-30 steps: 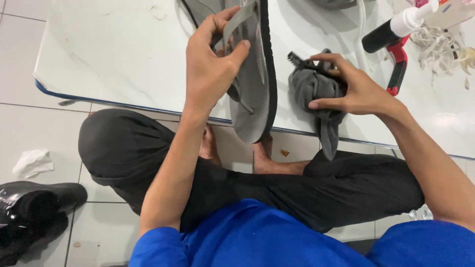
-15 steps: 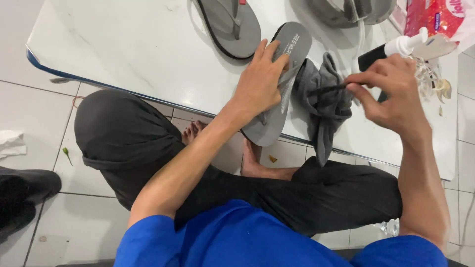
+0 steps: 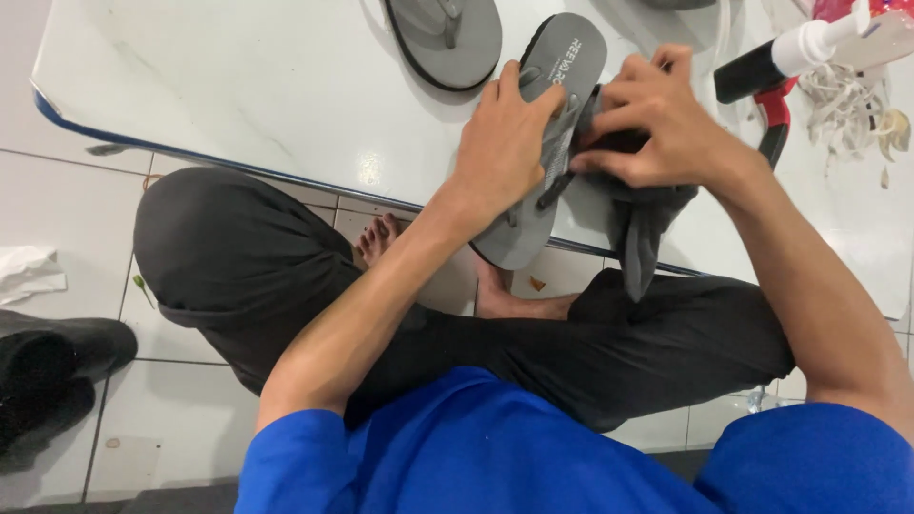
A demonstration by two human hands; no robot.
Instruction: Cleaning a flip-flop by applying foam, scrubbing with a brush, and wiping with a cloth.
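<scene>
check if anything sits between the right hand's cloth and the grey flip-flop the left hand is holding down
Nothing visible does. The left hand presses the grey flip-flop on the white table, and the right hand holds the dark grey cloth right against its side.

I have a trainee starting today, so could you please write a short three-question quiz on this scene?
1. True or false: the left hand presses on a grey flip-flop lying at the edge of the white table.
2. What does the right hand grip? A) dark grey cloth B) spray bottle C) black shoe
3. Where does the second flip-flop lie?

Key: 1 true. 2 A. 3 On the table, beyond the left hand, untouched.
</scene>
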